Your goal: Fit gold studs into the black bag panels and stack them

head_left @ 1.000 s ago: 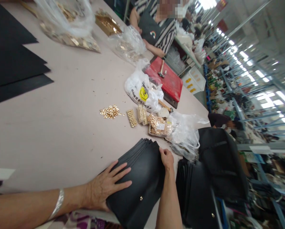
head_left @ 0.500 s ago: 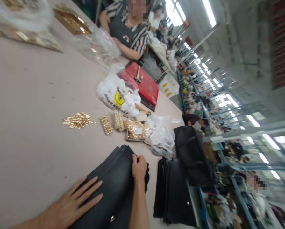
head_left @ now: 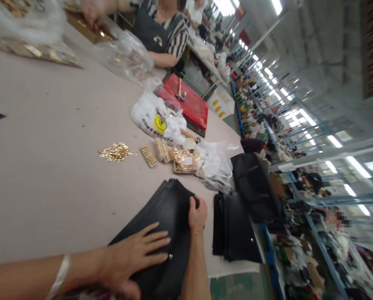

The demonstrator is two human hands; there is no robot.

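A fanned stack of black leather-like panels (head_left: 170,216) lies on the table in front of me, with a small gold fitting (head_left: 170,256) on its top piece. Flat on the stack's near left part rests my left hand (head_left: 133,254), its fingers spread. My right hand (head_left: 198,214) has its fingers curled round the far right edge of the panels. The underside of the stack and some of the right fingertips are hidden. To the right lies a second stack of black panels (head_left: 236,229), also with a gold fitting.
Small gold pieces (head_left: 115,152) lie loose beyond the stack, beside packed gold strips (head_left: 148,156), gold-filled bags (head_left: 186,160) and a white plastic bag (head_left: 159,118). A hammer (head_left: 180,91) lies on a red block (head_left: 192,108). A co-worker (head_left: 155,33) sits across the table.
My left hand has slid right and further onto the panels, near the gold fitting. The right hand still holds the edge. The co-worker's hand has reached into the box. My view has shifted.
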